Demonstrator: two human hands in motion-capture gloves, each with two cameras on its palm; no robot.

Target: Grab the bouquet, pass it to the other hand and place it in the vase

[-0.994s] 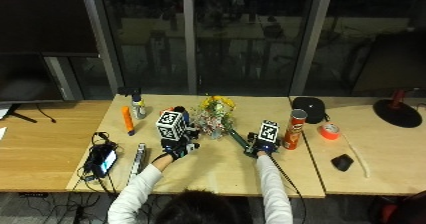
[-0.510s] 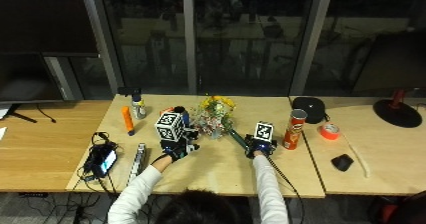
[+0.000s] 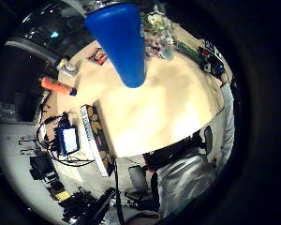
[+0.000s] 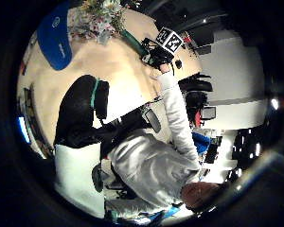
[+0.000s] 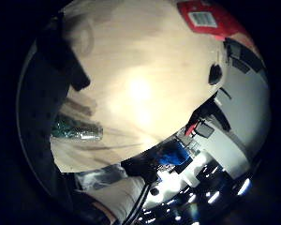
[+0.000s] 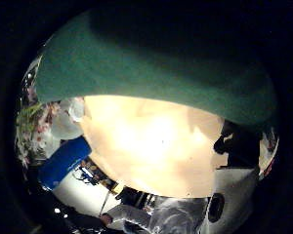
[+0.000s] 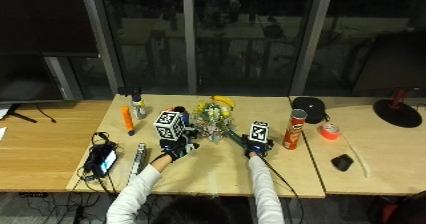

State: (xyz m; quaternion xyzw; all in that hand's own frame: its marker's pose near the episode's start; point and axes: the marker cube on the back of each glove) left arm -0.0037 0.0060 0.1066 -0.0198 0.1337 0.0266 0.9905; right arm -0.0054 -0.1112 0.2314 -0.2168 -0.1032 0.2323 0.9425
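Note:
The bouquet [image 7: 213, 118] of yellow, white and pink flowers lies on the wooden table [image 7: 219, 171], its green wrapped stem [image 7: 233, 135] running toward my right hand [image 7: 256, 145]. That hand curls round the stem, which fills the right thumb side palm view as a green band [image 6: 151, 73]; the stem's end [image 5: 77, 130] shows beside the glove. The blue vase [image 3: 119, 42] stands upright beside the flowers, near my left hand [image 7: 176, 146]. The left hand hovers over the table with fingers relaxed and holds nothing.
A red crisps can [image 7: 291, 129] stands right of my right hand, with a tape roll [image 7: 327, 131] and a small black object [image 7: 342, 162] beyond. An orange bottle [image 7: 126, 120], a small bottle [image 7: 138, 106] and a cabled device [image 7: 103, 159] lie to the left.
My right hand has shifted slightly toward me along the stem. The bouquet and my left hand stay about where they were.

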